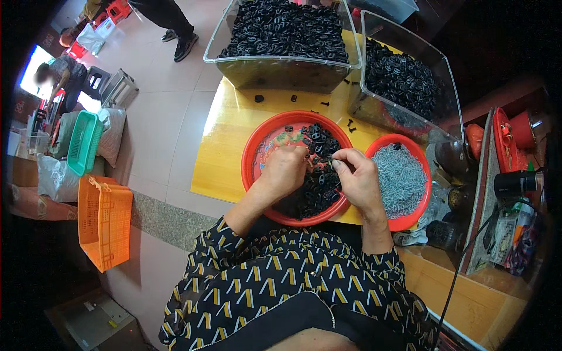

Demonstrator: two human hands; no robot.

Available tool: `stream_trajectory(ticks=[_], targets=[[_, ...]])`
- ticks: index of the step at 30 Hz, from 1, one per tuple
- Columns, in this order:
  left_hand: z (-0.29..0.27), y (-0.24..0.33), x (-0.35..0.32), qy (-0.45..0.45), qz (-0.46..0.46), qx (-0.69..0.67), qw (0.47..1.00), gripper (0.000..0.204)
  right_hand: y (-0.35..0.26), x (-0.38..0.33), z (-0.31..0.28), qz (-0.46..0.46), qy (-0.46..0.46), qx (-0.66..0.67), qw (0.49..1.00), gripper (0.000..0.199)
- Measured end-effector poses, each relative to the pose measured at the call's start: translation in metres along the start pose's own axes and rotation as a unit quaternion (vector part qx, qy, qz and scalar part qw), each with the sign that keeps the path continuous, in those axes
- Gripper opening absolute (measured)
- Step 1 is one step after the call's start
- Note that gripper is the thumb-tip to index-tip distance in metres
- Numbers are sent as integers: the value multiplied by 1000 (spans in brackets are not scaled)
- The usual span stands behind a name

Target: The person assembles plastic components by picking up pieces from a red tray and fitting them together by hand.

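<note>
Over the basin point(247, 161), right fingers point(352, 155) pinch an indistinct piece point(333, 164); left fingers point(297, 154) are half-hidden, hold uncertain.

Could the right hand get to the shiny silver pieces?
Probably yes: the right hand is close beside the silver pieces, and only the smaller red bowl's rim seems to be in between.

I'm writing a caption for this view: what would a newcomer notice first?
Probably the red tray of black pieces, mid-picture, under the left hand and right hand. Next come a smaller red bowl of silvery pieces to its right, and two clear tubs heaped with black pieces beyond both.
</note>
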State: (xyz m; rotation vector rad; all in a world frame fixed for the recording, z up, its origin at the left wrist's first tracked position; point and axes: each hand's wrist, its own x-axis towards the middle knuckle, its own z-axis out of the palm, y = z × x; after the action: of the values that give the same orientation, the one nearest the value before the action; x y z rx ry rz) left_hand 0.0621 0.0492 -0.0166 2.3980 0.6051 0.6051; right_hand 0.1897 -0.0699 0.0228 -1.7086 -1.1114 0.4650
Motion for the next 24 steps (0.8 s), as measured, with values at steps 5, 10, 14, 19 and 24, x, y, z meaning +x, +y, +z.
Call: stream_trajectory(ticks=[5, 10, 14, 19, 24], targets=[[7, 9, 11, -54, -32, 87, 994, 11, 0, -5, 0, 16, -8, -5, 1000, 9], [5, 14, 14, -71, -37, 105, 991, 12, 1, -8, 2, 16, -25, 1, 1000, 8], [1, 1, 3, -17, -32, 23, 999, 12, 4, -10, 2, 143, -63, 179, 971, 7], [-23, 0, -19, 15, -102, -246, 964, 20, 12, -13, 17, 218, -78, 390, 891, 7], [-30, -1, -30, 4, -150, -361, 921, 9, 2, -14, 30, 245, -104, 450, 853, 8]])
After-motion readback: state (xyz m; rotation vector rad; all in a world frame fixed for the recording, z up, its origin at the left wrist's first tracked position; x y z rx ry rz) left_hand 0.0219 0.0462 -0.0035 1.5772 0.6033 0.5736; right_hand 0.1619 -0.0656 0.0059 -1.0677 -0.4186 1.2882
